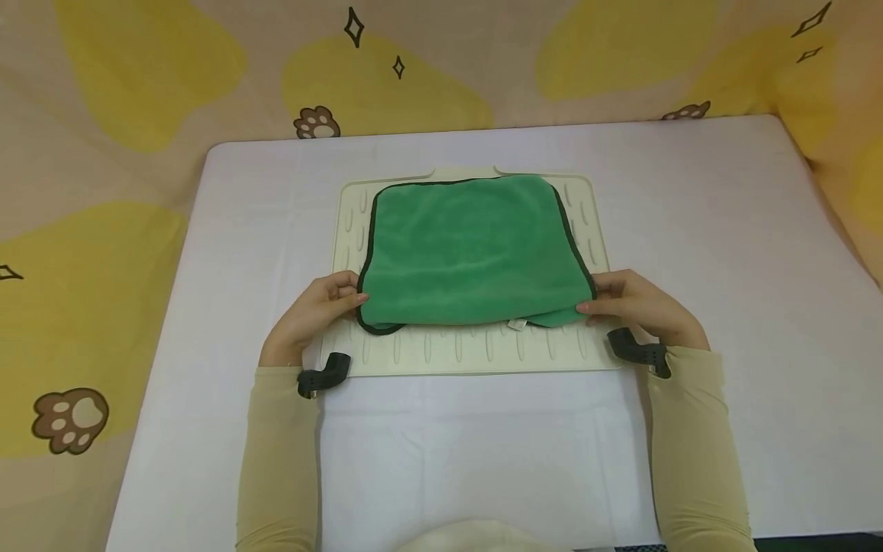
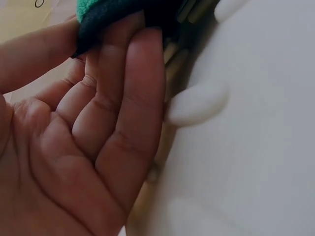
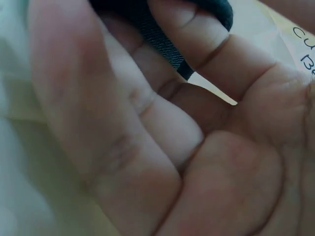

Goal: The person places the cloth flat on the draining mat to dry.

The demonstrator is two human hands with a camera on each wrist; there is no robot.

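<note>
A green cloth (image 1: 476, 245) with dark edging lies folded over a pale ribbed mat (image 1: 428, 356), its near edge toward me. My left hand (image 1: 320, 307) pinches the cloth's left edge, thumb on top and fingers beneath. At the right edge, my right hand (image 1: 631, 303) pinches the cloth the same way. In the left wrist view, the dark edging (image 2: 110, 19) sits between thumb and fingers. The right wrist view shows dark edging (image 3: 167, 46) among the fingers. A small white tag (image 1: 517, 324) sticks out under the near edge, where a lower layer peeks out.
The mat rests on a table with a white cover (image 1: 483, 445). Behind and to the left hangs or lies a yellow and beige fabric (image 1: 172, 61) with paw prints. Black wrist mounts (image 1: 324, 374) sit on both forearms.
</note>
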